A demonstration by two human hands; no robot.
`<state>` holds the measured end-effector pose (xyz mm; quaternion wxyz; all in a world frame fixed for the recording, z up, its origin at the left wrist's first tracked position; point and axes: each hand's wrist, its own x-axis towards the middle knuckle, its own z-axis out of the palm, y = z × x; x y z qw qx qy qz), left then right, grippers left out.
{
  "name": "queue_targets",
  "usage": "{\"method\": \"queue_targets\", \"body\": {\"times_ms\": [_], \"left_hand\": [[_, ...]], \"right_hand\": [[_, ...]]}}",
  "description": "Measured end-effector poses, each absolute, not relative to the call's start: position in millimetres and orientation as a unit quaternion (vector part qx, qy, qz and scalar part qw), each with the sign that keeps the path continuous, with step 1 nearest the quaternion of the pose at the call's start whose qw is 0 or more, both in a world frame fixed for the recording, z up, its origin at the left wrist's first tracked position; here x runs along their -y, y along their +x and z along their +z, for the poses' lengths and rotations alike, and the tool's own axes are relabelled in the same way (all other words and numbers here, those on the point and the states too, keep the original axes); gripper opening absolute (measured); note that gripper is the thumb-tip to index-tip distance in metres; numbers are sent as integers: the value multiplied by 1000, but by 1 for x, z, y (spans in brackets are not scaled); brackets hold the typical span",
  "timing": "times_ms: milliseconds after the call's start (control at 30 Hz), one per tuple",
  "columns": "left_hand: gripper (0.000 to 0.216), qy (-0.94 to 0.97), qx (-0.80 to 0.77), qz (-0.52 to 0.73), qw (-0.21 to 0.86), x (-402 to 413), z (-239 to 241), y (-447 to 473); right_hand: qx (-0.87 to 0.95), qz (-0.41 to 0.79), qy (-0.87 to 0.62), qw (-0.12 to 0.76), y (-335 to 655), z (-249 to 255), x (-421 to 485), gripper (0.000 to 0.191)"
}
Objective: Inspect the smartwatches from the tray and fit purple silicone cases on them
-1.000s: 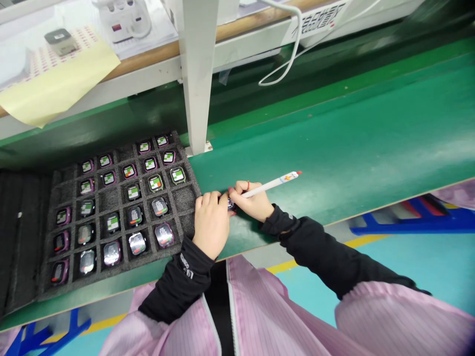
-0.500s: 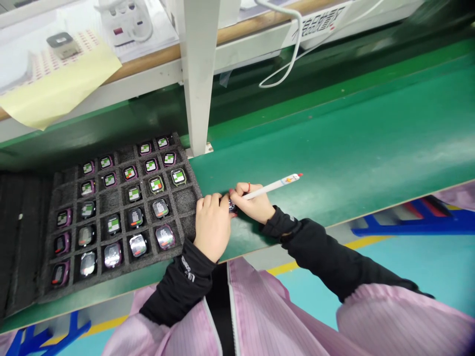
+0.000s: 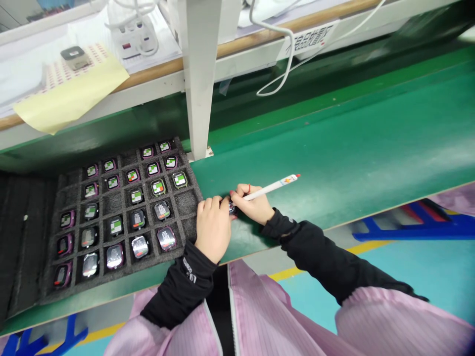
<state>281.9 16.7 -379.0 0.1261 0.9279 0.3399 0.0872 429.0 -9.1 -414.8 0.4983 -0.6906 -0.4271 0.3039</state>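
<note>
My left hand [image 3: 213, 225] is closed around a small dark watch body [image 3: 232, 208], mostly hidden under the fingers, just right of the foam tray. In my right hand [image 3: 256, 205] is a white pen [image 3: 272, 187] with a red tip at its upper end, slanting up to the right. Its lower end points at the watch body; whether it touches cannot be made out. Beside my left hand lies the dark grey foam tray [image 3: 188, 184], its compartments holding several square smartwatch bodies [image 3: 162, 210], many with lit green-and-white screens.
The green tabletop [image 3: 334, 148] stretches off to the right. A white post [image 3: 200, 79] rises behind the tray, supporting a shelf with a power strip [image 3: 135, 39] and yellow paper [image 3: 70, 106]. A white cable [image 3: 284, 81] hangs from it. Blue stools [image 3: 415, 222] stand beyond the front edge.
The view has shifted slightly, so the tray and shelf sit a little lower and further right. Both hands keep nearly the same pose over the watch body.
</note>
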Motion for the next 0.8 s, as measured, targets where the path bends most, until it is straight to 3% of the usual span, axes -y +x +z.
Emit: {"method": "queue_targets", "body": {"times_ms": [367, 600, 733, 800], "left_hand": [[39, 915, -368, 44, 158, -15, -376, 279], [49, 895, -377, -82, 224, -20, -369, 288], [51, 885, -403, -18, 231, -24, -397, 300], [38, 888, -382, 41, 252, -30, -410, 303]], "right_hand": [[343, 203, -719, 570, 445, -413, -4, 68], [295, 191, -748, 563, 447, -415, -9, 75], [309, 145, -761, 552, 443, -412, -7, 71], [329, 114, -770, 535, 441, -408, -2, 64]]}}
